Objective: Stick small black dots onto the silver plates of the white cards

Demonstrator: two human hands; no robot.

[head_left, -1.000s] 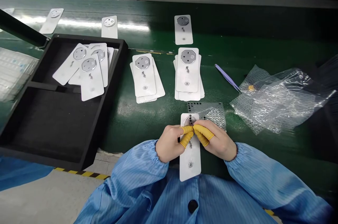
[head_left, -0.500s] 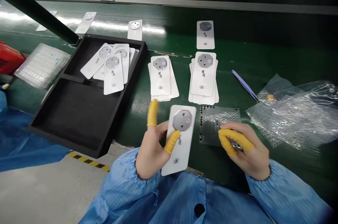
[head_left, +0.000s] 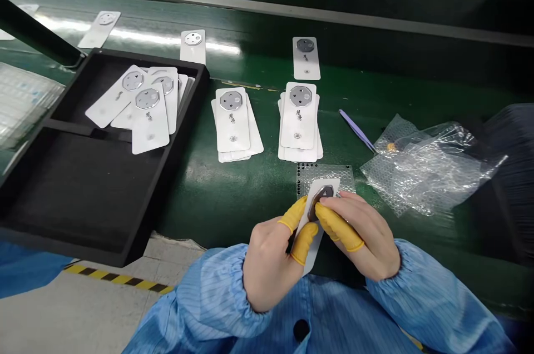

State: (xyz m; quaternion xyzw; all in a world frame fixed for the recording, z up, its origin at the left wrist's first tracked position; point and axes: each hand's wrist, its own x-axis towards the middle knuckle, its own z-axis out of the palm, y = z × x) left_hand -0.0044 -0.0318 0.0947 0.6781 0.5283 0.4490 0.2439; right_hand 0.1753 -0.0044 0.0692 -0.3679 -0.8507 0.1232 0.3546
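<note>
A white phone back cover (head_left: 314,257) with a grey octagonal camera plate (head_left: 320,198) is held tilted in front of me. My left hand (head_left: 281,257) is closed on its left edge, with yellow finger cots on thumb and forefinger. My right hand (head_left: 361,229), also in yellow cots, has its fingers pressed together against the octagonal plate; anything small between them is hidden. Just behind the cover lies a clear sheet (head_left: 326,171) with small black round pieces along its edges, partly covered by the cover and my hands.
Stacks of similar covers (head_left: 232,126) (head_left: 298,120) lie beyond my hands. On the left, a black tray (head_left: 148,226) holds several more. Purple tweezers (head_left: 356,130) and crumpled bubble wrap (head_left: 429,168) are at right. A blue sleeve (head_left: 31,268) of another person shows at lower left.
My right hand has moved left from the clear sheet to the cover's camera plate. My left hand has shifted right, closing its raised forefinger onto the cover, which has turned more edge-on. The view has swung right.
</note>
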